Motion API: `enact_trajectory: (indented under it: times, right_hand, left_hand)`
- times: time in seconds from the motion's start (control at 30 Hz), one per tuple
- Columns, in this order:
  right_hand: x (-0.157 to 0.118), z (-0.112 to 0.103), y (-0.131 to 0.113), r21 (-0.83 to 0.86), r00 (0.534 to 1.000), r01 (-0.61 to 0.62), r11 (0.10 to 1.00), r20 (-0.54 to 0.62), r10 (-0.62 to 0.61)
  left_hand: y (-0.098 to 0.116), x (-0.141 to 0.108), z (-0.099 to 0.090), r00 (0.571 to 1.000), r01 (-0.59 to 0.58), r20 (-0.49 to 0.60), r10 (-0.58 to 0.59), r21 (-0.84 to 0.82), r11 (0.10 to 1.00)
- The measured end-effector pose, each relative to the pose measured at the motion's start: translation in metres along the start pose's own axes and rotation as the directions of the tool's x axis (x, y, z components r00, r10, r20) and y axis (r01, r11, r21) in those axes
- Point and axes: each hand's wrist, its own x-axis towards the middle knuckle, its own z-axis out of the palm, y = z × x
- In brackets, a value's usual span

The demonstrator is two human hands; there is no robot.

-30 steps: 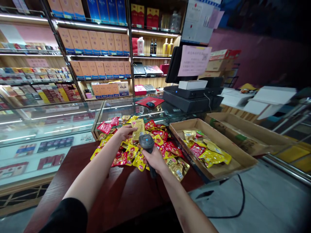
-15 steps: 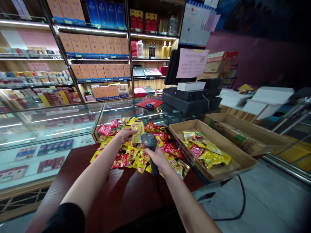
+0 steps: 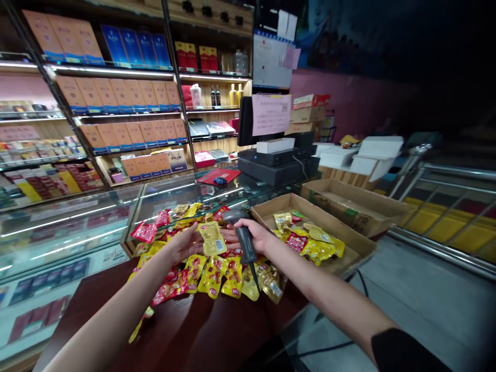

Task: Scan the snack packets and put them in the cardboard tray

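Note:
My left hand is turned palm up with its fingers stretched beneath a small gold-yellow snack packet. The packet rests across those fingers, a white barcode patch showing at its lower right. In my right hand the grip of a dark grey barcode scanner is held, its head pointing left above the packet and its cord running down. Below both hands spreads a pile of red and yellow snack packets on the dark red-brown counter.
Right of the pile stands a shallow cardboard box with several packets in it. Behind it is another cardboard box. A monitor, a mouse on a red mat and glass display cases stand farther back.
The view has swung right. My left hand has gone from pinching the packet upright to supporting it on outstretched fingers. The scanner has tipped, its head now turned left.

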Motion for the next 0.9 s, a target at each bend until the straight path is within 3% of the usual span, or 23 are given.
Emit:
enact_trajectory:
  times: [0.17, 0.33, 0.47, 0.57, 0.63, 0.7, 0.8, 0.9]
  right_hand:
    - [-0.034, -0.031, -0.02, 0.047, 0.992, 0.097, 0.994, -0.09, -0.093]
    - [-0.085, -0.08, -0.052, 0.077, 0.96, 0.229, 0.97, -0.18, -0.212]
    - [-0.128, -0.117, -0.083, 0.076, 0.894, 0.368, 0.927, -0.303, -0.33]
    - [-0.152, -0.14, -0.096, 0.076, 0.827, 0.455, 0.887, -0.406, -0.389]
    - [-0.162, -0.151, -0.097, 0.076, 0.787, 0.478, 0.875, -0.479, -0.389]
    - [-0.165, -0.157, -0.093, 0.086, 0.77, 0.479, 0.874, -0.519, -0.371]
    - [-0.159, -0.151, -0.082, 0.102, 0.79, 0.463, 0.88, -0.498, -0.358]
    - [-0.145, -0.128, -0.07, 0.099, 0.846, 0.416, 0.904, -0.408, -0.344]
  left_hand:
    - [0.008, 0.024, 0.054, 0.99, 0.061, 0.127, -0.065, 0.03, 0.998]
    - [0.007, 0.068, 0.134, 0.968, 0.083, 0.229, -0.101, 0.087, 0.993]
    - [0.003, 0.103, 0.2, 0.944, 0.111, 0.301, -0.137, 0.1, 0.989]
    - [-0.004, 0.124, 0.231, 0.95, 0.107, 0.275, -0.145, 0.147, 0.983]
    - [-0.009, 0.131, 0.237, 0.959, 0.106, 0.242, -0.149, 0.183, 0.977]
    - [-0.013, 0.132, 0.23, 0.96, 0.118, 0.228, -0.161, 0.189, 0.975]
    - [-0.011, 0.119, 0.201, 0.96, 0.126, 0.232, -0.158, 0.147, 0.981]
    - [-0.005, 0.093, 0.158, 0.969, 0.092, 0.22, -0.109, 0.087, 0.992]
